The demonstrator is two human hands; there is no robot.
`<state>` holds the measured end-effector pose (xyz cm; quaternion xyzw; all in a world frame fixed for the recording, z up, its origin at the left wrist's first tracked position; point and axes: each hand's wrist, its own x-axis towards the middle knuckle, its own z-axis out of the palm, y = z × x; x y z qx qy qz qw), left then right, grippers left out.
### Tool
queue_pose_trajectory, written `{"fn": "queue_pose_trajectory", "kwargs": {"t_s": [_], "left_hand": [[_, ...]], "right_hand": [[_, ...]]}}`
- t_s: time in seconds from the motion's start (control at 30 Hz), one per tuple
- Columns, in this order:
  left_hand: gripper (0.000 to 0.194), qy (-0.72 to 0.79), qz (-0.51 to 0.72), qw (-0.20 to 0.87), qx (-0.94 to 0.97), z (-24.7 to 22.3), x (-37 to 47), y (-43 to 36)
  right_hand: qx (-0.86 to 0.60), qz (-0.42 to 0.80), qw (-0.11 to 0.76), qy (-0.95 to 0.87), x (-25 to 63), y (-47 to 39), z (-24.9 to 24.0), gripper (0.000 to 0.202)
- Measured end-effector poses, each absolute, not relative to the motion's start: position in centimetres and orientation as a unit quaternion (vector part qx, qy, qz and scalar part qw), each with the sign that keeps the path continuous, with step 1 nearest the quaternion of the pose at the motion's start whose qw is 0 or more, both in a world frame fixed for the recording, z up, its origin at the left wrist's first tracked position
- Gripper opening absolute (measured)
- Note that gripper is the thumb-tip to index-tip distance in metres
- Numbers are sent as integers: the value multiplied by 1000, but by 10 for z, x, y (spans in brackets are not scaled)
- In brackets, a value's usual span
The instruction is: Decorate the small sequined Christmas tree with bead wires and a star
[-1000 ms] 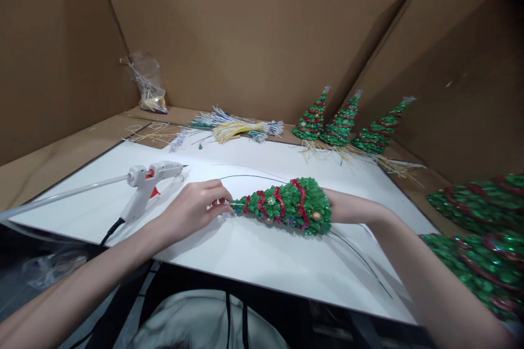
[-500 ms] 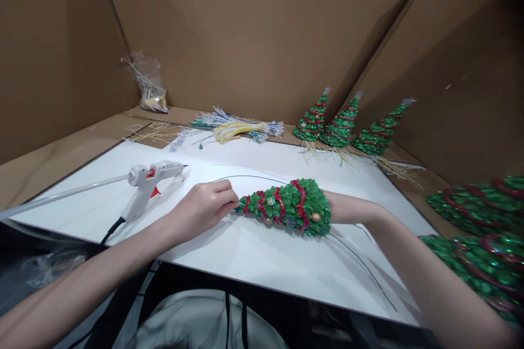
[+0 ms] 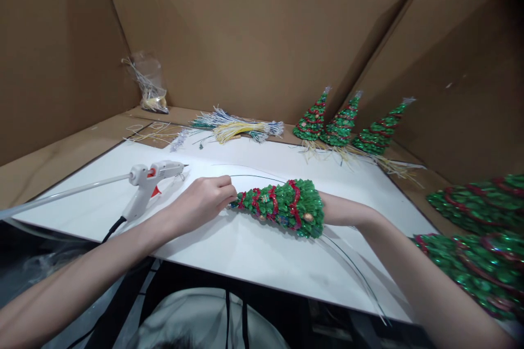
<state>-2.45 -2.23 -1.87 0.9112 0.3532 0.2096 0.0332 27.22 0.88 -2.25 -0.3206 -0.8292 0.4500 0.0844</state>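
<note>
A small green Christmas tree [image 3: 286, 207] with red garland and coloured beads lies on its side above the white board, tip to the left. My left hand [image 3: 215, 193] is closed in a pinch at the narrow tip; anything finer between the fingertips is hidden. From the right, my right forearm [image 3: 346, 211] runs into the tree's wide base, so my right hand and its fingers are hidden inside. Thin green wire [image 3: 356, 267] trails from the base toward the front right, and another wire [image 3: 257, 176] curves behind the tree.
A white glue gun [image 3: 155, 180] with a long stick stands left of my hand. Bundled wires [image 3: 237, 126] lie at the back. Three finished trees [image 3: 311, 120] stand at the back right, with larger green trees [image 3: 483, 262] at the right edge. Cardboard walls [image 3: 245, 38] surround the board.
The tree has shifted slightly left together with my left hand and right arm. The wire trailing from its base has moved left too.
</note>
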Motion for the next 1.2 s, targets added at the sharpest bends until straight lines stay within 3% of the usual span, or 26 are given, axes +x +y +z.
{"fn": "queue_pose_trajectory", "kwargs": {"t_s": [0.17,0.33,0.5,1.2], "left_hand": [[23,368,202,48,906,-14,-29,-21],[9,401,174,65,897,-9,-36,-23],[11,422,129,81,894,-5,-35,-28],[17,430,27,85,898,18,-13,-15]], "right_hand": [[-335,466,102,-813,269,6,-23,73],[-342,477,109,-802,266,3,-19,78],[-348,475,119,-800,265,1,-17,80],[-335,475,152,-799,266,1,-23,71]]}}
